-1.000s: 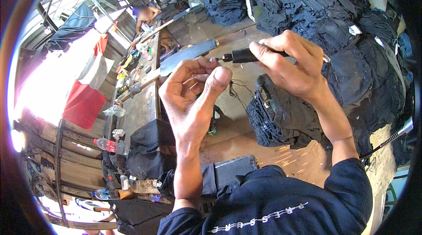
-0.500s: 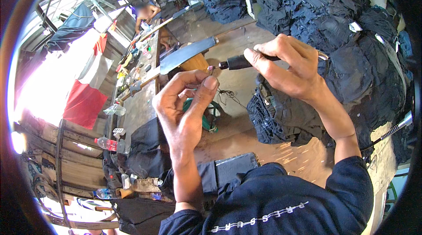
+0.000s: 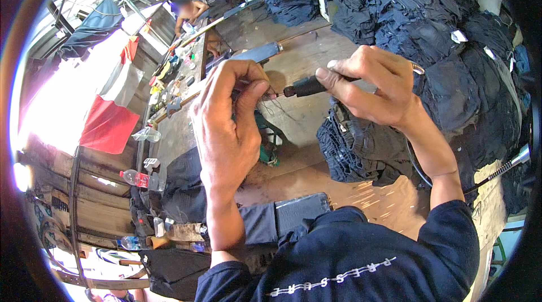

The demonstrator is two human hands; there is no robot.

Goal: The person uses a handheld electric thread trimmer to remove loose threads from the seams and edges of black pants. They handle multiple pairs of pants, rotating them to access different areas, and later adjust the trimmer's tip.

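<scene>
My right hand is wrapped round a black pen-shaped rotary tool, held nearly level, with a flexible metal shaft leaving its rear end. Its thin spindle ends in a small pinkish grinding tip, right at the fingertips of my left hand. That hand is closed, thumb and forefinger pinched together. What sits between them, if anything, is too small and covered to make out. Behind the left fingers lies a long flat dark-grey strip, partly hidden by the hand.
Big heaps of dark cloth fill the right side. A cluttered bench runs along the left, with another person at its far end. A red-labelled bottle lies at lower left; a dark flat case lies near me.
My left hand has risen and turned, its back now more toward view and covering more of the grey strip. The rotary tool has dropped slightly, its tip still by the left fingertips.
</scene>
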